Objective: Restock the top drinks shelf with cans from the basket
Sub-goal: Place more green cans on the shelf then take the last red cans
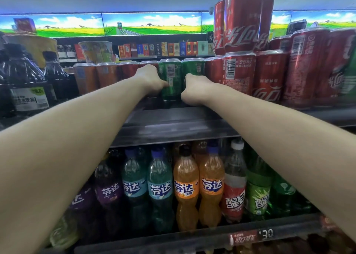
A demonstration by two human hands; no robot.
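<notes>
Both my arms reach up to the top drinks shelf. My left hand grips a green can that stands on the shelf, thumb on its front. My right hand wraps round a second green can just to the right; its lower part is hidden behind the hand. Orange cans line up at the left of the row and red cola cans at the right, with more red cans stacked on top of them. The basket is out of view.
Large dark bottles stand at the shelf's far left. Below, a lower shelf holds purple, blue, orange, red and green soda bottles. A price tag sits on its front rail. Boxed goods line a far wall.
</notes>
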